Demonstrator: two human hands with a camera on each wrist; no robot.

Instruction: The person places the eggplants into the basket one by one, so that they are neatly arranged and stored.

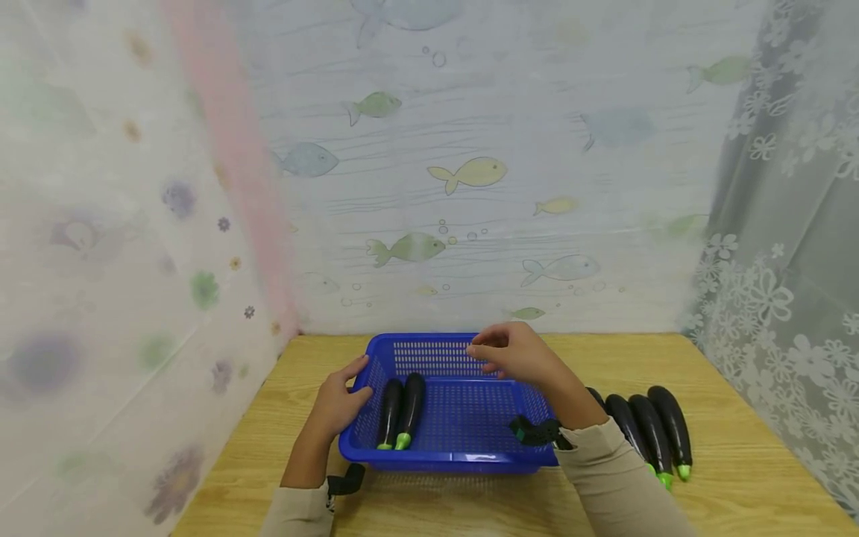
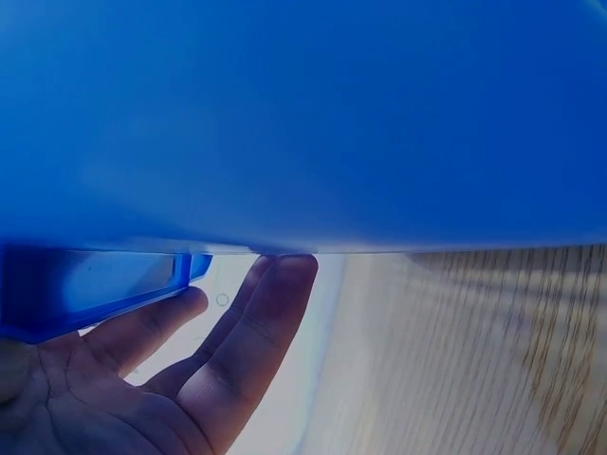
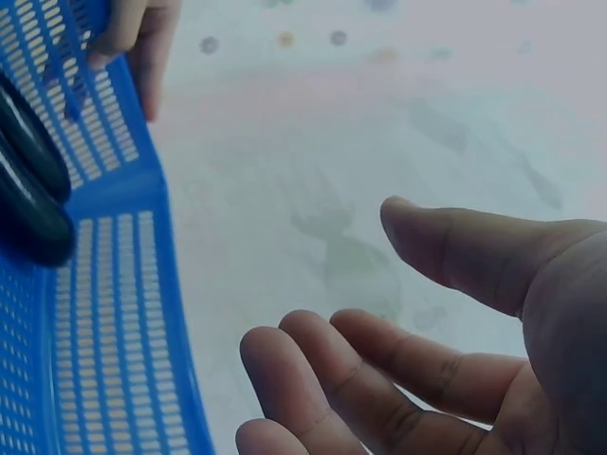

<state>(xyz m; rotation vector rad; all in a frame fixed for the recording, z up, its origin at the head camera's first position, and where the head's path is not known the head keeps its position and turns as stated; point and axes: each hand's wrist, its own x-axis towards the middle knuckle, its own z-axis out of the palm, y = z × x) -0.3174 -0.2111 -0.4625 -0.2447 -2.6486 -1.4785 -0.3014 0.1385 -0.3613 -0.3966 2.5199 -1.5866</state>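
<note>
A blue plastic basket (image 1: 463, 418) with slotted walls stands on the table. Two dark eggplants (image 1: 412, 406) lie side by side at its left end, green stems toward me. My left hand (image 1: 340, 399) holds the basket's left rim, thumb over the inner side and fingers outside; the left wrist view shows those fingers (image 2: 256, 351) along the blue plastic. Over the basket's far right part hovers my right hand (image 1: 517, 356), holding nothing. Its thumb and fingers (image 3: 370, 408) are apart and loosely bent in the right wrist view.
Several more eggplants (image 1: 652, 429) lie in a row on the wooden table (image 1: 745, 462), right of the basket and partly behind my right forearm. A fish-print curtain (image 1: 470, 224) hangs behind the table, with other patterned sheets at both sides.
</note>
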